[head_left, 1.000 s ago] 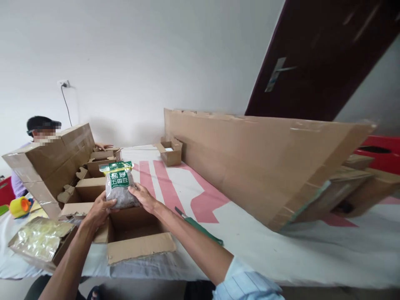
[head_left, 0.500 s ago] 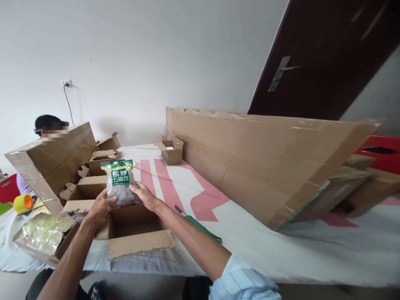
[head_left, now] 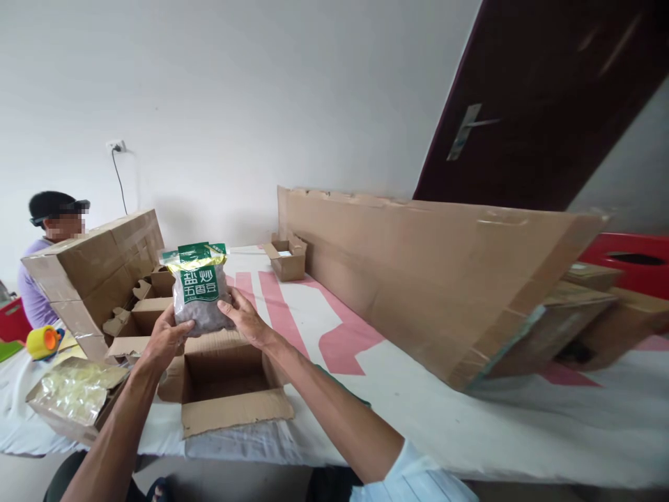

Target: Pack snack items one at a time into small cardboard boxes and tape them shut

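Fingers of the left hand (head_left: 166, 339) and right hand (head_left: 247, 321) are largely hidden behind the bag (head_left: 201, 310); the visible thumbs press its lower front, one at each side, so both hands are partly closed and hold it between them. The bag is upright above the rear edge of the open box (head_left: 237, 413), whose interior is shadowed and only partly visible. A green item (head_left: 342, 387) is mostly covered by the right forearm, and its form cannot be made out. The person (head_left: 35, 286) at far left is partly screened by stacked cartons (head_left: 91, 268). The bag's green label reads 盐炒五香豆 in white characters; smaller print beneath is illegible. The bag is clear, glossy plastic, bulging with greyish contents, with a crimped top. The box is plain brown cardboard with a rough-edged front flap, on creased white cloth (head_left: 418, 397) with pink shapes. A long cardboard panel (head_left: 397, 272) stands to the right
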`<action>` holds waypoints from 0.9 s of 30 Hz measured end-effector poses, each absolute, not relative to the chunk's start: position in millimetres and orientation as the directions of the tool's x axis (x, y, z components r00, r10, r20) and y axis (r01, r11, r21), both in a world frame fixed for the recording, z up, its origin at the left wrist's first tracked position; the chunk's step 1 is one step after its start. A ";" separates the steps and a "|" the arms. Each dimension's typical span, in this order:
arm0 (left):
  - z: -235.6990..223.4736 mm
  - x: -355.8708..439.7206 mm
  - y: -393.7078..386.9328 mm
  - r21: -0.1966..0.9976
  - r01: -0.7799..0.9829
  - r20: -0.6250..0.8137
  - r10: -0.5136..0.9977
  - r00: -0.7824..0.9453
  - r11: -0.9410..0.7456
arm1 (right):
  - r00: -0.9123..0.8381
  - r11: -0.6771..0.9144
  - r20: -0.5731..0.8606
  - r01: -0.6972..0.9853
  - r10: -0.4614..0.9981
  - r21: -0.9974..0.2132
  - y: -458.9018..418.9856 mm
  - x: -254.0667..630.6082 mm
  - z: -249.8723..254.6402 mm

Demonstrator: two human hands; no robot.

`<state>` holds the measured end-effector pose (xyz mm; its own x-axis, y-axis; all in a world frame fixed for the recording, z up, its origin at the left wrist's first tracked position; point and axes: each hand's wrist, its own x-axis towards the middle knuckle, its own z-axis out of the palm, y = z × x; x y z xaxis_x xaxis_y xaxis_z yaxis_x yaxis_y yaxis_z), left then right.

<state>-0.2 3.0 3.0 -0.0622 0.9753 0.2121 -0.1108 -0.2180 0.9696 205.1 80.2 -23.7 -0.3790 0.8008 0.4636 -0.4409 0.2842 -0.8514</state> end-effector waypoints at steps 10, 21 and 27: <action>14.1 6.5 -10.7 0.973 -0.007 0.230 0.972 -0.038 -0.231 | -0.454 0.212 0.440 -0.470 0.775 -0.857 57.6 216.1 -14.6; 14.9 15.2 -28.4 0.963 0.045 0.251 0.944 0.214 -0.267 | -0.390 0.035 0.282 -0.533 0.877 -0.845 34.5 241.6 -50.3; -24.7 -26.6 -59.1 0.973 0.177 0.194 0.940 -0.282 -0.148 | -0.179 0.085 0.215 -0.546 0.960 -0.834 24.9 287.9 -73.5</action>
<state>-26.6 -59.1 -24.7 -0.2815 0.9398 0.1938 0.1775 -0.1475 0.9730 287.9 24.9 -73.5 -0.1787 0.9601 0.2149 -0.5460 0.0849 -0.8335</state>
